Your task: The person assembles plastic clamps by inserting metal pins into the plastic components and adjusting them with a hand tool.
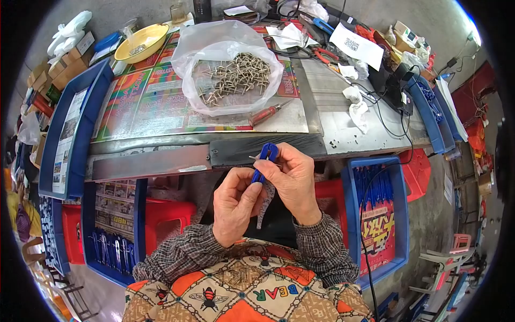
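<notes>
Between my hands, just below the table's front edge, is a slim blue plastic tool (269,152) with a slot in its upper end. I cannot make out its exact kind. My left hand (234,201) is closed round its lower part. At the upper end my right hand (294,185) is closed, thumb and fingers pinching it. A thin metal pin (254,157) juts out left of the slotted end. Beneath the hands shows a grey pointed strip (260,221); whether it belongs to the tool is unclear.
An open plastic bag (188,96) of metal pins (244,75) lies on the table beyond a red-handled screwdriver (265,114). Blue bins with blue tools stand low left (140,231) and right (351,241). A yellow bowl (155,36) sits far left.
</notes>
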Demonstrator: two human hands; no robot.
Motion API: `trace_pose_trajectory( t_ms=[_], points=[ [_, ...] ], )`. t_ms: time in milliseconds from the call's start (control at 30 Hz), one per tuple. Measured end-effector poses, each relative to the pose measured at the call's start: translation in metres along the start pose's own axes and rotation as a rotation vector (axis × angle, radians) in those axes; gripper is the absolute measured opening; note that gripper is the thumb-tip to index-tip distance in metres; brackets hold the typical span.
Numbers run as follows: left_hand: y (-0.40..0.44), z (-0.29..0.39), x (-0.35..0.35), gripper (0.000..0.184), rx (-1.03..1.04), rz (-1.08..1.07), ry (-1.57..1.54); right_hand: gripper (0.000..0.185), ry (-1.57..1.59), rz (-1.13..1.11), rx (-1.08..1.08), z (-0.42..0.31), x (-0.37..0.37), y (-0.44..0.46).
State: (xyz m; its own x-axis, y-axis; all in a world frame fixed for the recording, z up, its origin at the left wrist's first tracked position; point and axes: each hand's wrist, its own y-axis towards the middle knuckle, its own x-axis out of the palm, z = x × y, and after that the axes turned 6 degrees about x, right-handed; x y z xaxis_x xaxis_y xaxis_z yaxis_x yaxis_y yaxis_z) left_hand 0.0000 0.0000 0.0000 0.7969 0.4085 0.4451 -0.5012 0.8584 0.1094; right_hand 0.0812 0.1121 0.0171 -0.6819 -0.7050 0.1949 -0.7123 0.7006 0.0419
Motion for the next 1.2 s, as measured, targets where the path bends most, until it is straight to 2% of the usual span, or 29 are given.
trace_pose_trajectory(
  t_ms=[233,300,400,500,600,733,833,1000,1133,1200],
  points=[
    [-0.002,0.009,-0.002,0.012,-0.029,-0.025,0.052,0.011,-0.034,0.074,0.037,-0.01,0.005,-0.005],
    [-0.003,0.007,-0.007,0.021,-0.042,-0.032,0.166,0.016,-0.226,0.141,0.003,-0.012,0.006,-0.008],
    [-0.005,0.009,-0.013,0.029,0.142,-0.041,0.368,0.012,-0.22,0.183,-0.001,-0.01,0.019,-0.016],
    [-0.01,0.015,-0.023,0.039,0.232,0.001,0.496,0.012,-0.408,0.194,-0.216,0.008,0.028,-0.018],
    [-0.02,0.011,-0.038,0.039,0.352,0.018,0.526,0.012,-0.347,0.085,-0.013,0.005,0.035,-0.028],
    [-0.044,0.023,-0.072,0.035,0.433,0.031,0.699,0.013,-0.368,-0.047,-0.061,0.008,0.032,-0.031],
    [-0.065,0.041,-0.11,0.035,0.455,0.115,0.891,0.013,-0.428,-0.045,-0.034,0.003,0.028,-0.031],
    [-0.11,0.066,-0.174,0.029,0.338,0.419,1.149,0.012,-0.447,-0.051,-0.043,0.008,0.024,-0.028],
    [-0.151,0.088,-0.222,0.027,0.202,0.689,1.242,0.012,-0.472,-0.07,-0.034,0.012,0.024,-0.028],
    [-0.174,0.088,-0.258,0.026,0.201,0.827,1.295,0.012,-0.477,-0.076,-0.032,0.013,0.025,-0.027]
  ],
)
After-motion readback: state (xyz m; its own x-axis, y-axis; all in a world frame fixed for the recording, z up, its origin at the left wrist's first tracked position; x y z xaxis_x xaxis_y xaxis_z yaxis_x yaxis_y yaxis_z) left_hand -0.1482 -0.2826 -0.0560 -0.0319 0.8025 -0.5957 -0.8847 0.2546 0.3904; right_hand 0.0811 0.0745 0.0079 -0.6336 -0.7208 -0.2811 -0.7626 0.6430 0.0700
